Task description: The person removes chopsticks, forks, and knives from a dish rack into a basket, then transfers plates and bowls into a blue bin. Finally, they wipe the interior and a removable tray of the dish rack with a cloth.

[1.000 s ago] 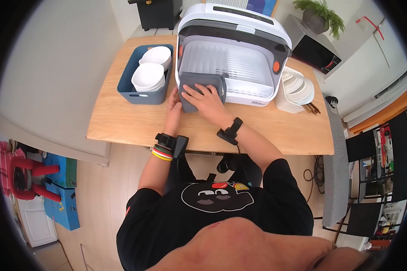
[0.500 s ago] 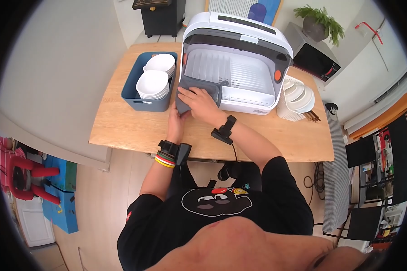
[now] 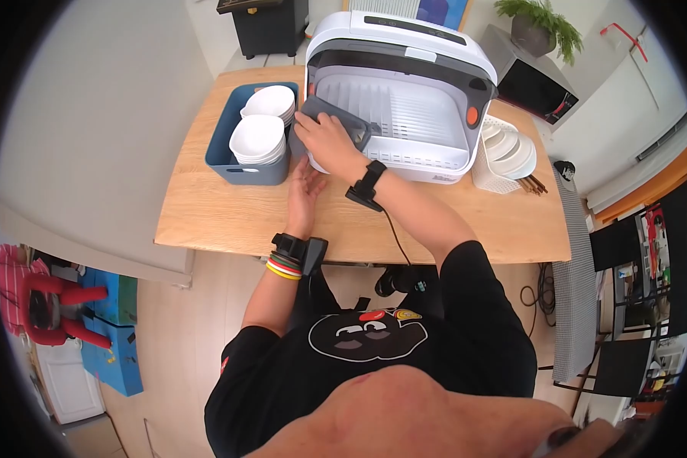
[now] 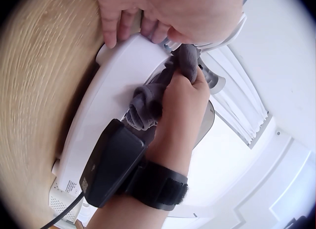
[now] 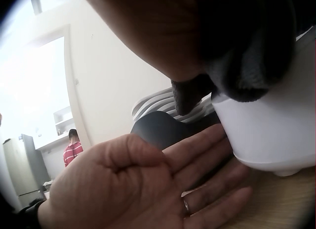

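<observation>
At the white cabinet's (image 3: 427, 169) front-left corner, right hand (image 3: 330, 145) had the grey cloth (image 3: 342, 118) bunched in its grip — clearly the nearer hand. Cloth slanted from far-left to near-right. Left hand (image 3: 304, 195) was released, fingers extended — lower, on the person's side, over the counter (image 3: 237, 221).

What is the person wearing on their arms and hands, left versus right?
Both arms have short black sleeves and black wrist straps with boxy black modules. The left wrist adds green, red, white and yellow bands, and the left hand a silvery ring. A thin dark cable runs from the right module; the left sleeve has a small red mark.
</observation>
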The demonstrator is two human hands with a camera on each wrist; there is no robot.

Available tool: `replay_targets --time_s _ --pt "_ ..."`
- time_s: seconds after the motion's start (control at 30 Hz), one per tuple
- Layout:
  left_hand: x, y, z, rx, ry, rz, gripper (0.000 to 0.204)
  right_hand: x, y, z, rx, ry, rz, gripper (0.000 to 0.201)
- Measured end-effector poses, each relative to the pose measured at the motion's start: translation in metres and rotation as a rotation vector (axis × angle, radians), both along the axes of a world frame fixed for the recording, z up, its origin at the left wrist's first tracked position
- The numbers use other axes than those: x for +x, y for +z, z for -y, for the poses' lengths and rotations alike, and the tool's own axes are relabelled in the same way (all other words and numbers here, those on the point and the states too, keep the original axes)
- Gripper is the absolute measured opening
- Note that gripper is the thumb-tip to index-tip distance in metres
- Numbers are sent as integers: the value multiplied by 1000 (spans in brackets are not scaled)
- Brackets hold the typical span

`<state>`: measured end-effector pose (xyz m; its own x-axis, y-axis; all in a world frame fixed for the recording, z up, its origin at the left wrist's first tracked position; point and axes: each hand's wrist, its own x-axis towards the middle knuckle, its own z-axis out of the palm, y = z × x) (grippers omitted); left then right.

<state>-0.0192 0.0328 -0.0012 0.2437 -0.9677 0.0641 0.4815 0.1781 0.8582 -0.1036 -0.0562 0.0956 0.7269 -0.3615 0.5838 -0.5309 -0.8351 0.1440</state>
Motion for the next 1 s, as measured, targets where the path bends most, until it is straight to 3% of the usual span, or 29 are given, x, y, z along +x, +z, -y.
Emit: replay_targets --time_s 0.6,1.0 --pt "-1 10 -2 50 9 34 53 14 38 32 -358 -176 40 26" --pt "1 11 -5 33 -16 46 58 23 54 32 -364 -287 -39 23"
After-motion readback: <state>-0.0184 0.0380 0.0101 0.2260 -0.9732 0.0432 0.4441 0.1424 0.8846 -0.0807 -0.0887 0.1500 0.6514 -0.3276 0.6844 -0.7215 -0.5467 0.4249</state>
